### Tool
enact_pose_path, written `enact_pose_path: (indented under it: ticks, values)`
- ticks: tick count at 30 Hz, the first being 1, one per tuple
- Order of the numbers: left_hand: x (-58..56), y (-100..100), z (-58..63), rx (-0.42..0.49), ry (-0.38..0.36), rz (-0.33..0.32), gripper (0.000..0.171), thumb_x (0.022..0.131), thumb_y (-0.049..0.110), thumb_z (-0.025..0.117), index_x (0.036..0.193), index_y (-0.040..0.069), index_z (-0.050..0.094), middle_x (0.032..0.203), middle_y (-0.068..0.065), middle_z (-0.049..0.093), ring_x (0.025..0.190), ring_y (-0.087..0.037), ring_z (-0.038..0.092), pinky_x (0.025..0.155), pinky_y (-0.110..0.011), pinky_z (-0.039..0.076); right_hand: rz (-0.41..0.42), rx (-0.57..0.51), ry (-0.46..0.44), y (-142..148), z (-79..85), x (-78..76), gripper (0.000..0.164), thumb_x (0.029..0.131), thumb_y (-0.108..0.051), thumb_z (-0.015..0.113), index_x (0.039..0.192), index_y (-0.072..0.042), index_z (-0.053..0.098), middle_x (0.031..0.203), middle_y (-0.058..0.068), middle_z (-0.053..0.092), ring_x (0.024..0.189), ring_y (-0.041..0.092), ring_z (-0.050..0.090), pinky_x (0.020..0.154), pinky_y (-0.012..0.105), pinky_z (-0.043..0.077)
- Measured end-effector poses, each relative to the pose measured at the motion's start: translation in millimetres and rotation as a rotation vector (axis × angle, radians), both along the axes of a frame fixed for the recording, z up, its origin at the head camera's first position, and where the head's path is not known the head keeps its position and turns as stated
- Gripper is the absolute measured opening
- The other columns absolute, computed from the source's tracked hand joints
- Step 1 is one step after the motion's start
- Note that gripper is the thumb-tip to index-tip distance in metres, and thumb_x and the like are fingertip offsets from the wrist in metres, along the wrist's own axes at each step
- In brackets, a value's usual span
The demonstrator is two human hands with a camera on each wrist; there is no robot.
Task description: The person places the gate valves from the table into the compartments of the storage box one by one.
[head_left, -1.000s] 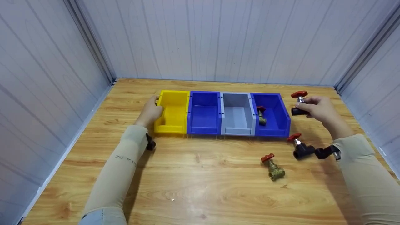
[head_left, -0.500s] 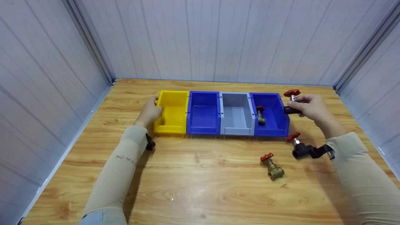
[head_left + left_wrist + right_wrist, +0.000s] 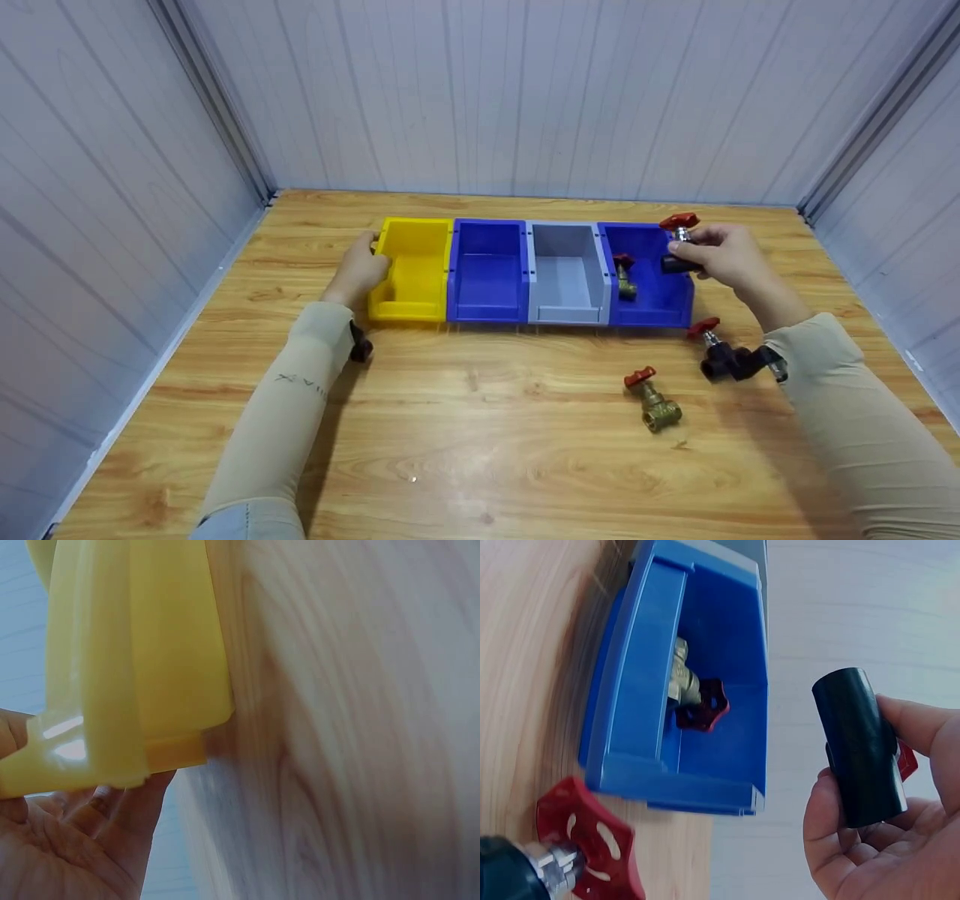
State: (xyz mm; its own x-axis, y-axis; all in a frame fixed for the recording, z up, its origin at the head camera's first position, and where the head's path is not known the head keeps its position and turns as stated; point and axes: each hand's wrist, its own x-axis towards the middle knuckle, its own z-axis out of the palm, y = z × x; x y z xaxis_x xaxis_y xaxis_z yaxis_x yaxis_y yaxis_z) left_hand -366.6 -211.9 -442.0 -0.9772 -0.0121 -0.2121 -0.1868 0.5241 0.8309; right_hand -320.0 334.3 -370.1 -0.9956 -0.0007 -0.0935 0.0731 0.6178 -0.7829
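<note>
Right hand (image 3: pixel 724 255) pinches black valve (image 3: pixel 681 264)
Valve sits before the palm, above rightmost blue bin (image 3: pixel 664 301); left hand (image 3: pixel 360 270) grips yellow bin (image 3: pixel 418 276).

Four open bins stand side by side on a wood-grain table (image 3: pixel 465 457) — yellow (image 3: pixel 409 310), blue (image 3: pixel 487 313), gray (image 3: pixel 568 315), blue (image 3: pixel 652 317). A person's left hand (image 3: pixel 357 271) grips the yellow bin's outer side. The right hand (image 3: pixel 726 259) holds a red-handled black valve (image 3: pixel 681 264), seen over the right-end blue bin's outer wall; a brass valve (image 3: pixel 627 289) lies inside. Nearer the viewer — another brass valve (image 3: pixel 660 412) and another black valve (image 3: pixel 718 361), both red-handled.
</note>
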Motion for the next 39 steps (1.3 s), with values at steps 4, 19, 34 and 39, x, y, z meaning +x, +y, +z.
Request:
enact_pose_path:
  ticks: [4,19,34,39]
  values:
    - [-0.4,-1,-0.3,0.002,0.008,-0.004,0.063,0.107,0.01,0.044,0.169,0.009,0.031,0.159,-0.019,0.049,0.134,-0.032,0.05,0.115,-0.047,0.044,0.009,-0.014,0.006,-7,-0.1,0.4,0.056,0.104,-0.039,0.073,0.137,0.005,0.061,0.097,-0.014,0.067,0.081,-0.001,0.065,0.073,0.023,0.058]
    - [-2.7,-1,-3.1,0.033,0.007,-0.011,0.062,0.107,0.01,0.044,0.168,0.009,0.032,0.157,-0.019,0.05,0.131,-0.033,0.051,0.111,-0.047,0.045,0.043,-0.008,-0.02,-30,3.1,3.3,0.054,0.104,-0.037,0.074,0.136,0.005,0.062,0.104,-0.006,0.063,0.086,0.0,0.063,0.077,0.023,0.06]
    - [-3.7,2,0.3,0.015,0.022,-0.015,0.06,0.108,0.01,0.043,0.167,0.008,0.033,0.161,-0.02,0.048,0.134,-0.033,0.051,0.113,-0.048,0.044,0.043,-0.022,-0.047,-47,2.0,0.5,0.052,0.104,-0.038,0.074,0.134,0.003,0.061,0.112,0.002,0.063,0.091,0.007,0.062,0.076,0.021,0.059]
    - [-5.0,2,0.1,0.009,0.017,-0.017,0.061,0.107,0.01,0.044,0.167,0.008,0.033,0.159,-0.019,0.049,0.134,-0.033,0.051,0.114,-0.048,0.045,0.047,-0.039,-0.032,-53,2.1,0.0,0.049,0.103,-0.035,0.076,0.131,0.003,0.062,0.107,0.001,0.063,0.087,0.007,0.062,0.072,0.022,0.058]
